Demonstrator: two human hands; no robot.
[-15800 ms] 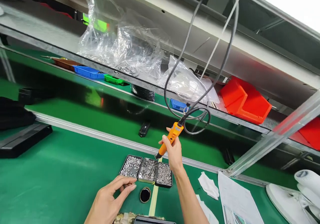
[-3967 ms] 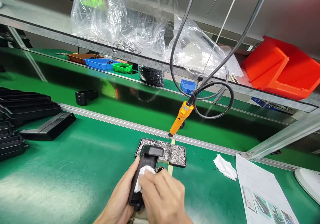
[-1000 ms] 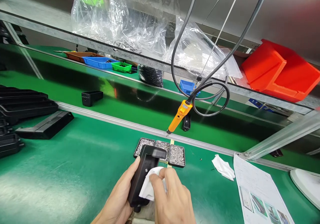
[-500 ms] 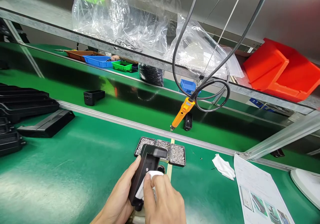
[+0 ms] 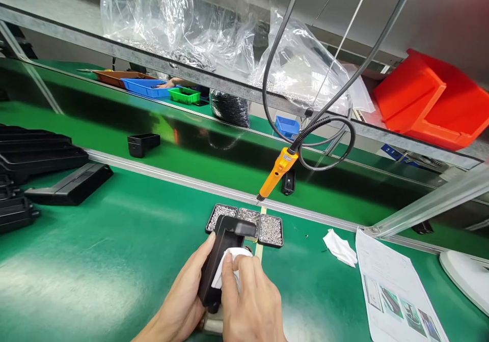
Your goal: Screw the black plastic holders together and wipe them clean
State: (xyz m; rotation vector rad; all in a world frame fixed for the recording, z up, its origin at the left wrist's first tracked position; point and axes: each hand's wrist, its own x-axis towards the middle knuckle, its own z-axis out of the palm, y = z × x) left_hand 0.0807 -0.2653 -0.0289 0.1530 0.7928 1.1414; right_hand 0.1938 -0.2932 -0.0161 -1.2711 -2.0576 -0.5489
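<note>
My left hand is wrapped round the left side of a black plastic housing, which I hold tilted above the green table. Pinched in the fingers of my right hand is a white cloth, pressed against the inside of the housing. The cloth and fingers cover the housing's lower inner part. Just beyond the housing stand small black trays of metal parts; the right-hand tray shows fully, while the housing partly hides the middle one. An orange electric screwdriver hangs on its cable above them.
Black housings are stacked at the left. To the right lie another white cloth and a printed sheet. A shelf overhead carries clear plastic bags and a red bin. Another person's hand shows beyond, by a blue tray.
The white cloth and my right hand have shifted slightly up along the housing, covering the metal spot seen inside it before. The view has moved a little.
</note>
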